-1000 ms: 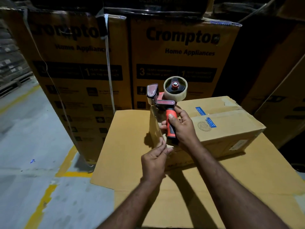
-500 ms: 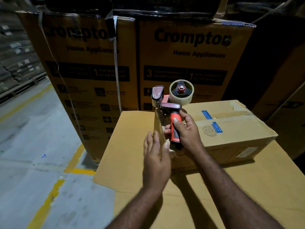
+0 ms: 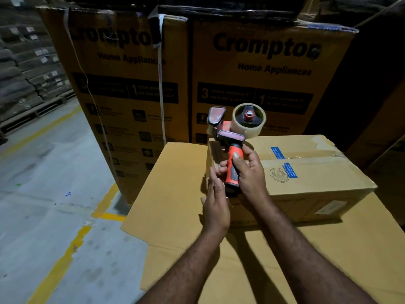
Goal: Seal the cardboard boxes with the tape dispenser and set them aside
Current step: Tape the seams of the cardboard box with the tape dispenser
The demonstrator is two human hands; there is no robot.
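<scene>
Head view, dim light. Right hand (image 3: pixel 248 179), centre of frame: fingers and thumb wrapped round the orange handle of the tape dispenser (image 3: pixel 232 139). Dispenser held upright, handle down, head up. Clear tape roll (image 3: pixel 249 120) at its top right, dark guard plate at top left. Dispenser sits over the left end of the cardboard box (image 3: pixel 317 183).

Left hand (image 3: pixel 215 207), just below and left of the handle: fingers straight and close together, pointing up along the box's left end face. Contact with box or tape: cannot tell, edge is blurred.

Box: centre right of frame, lying flat, top flaps down with the seam running left to right, blue labels and a round stamp on top, white label on the near side. It rests on a larger cardboard surface (image 3: pixel 175 194) filling the lower right.

Behind, upper half: two tall "Crompton Home Appliances" cartons (image 3: pixel 263 69), pale strap (image 3: pixel 161 84) hanging between them. Left: concrete floor (image 3: pixel 43 172) with yellow lines.
</scene>
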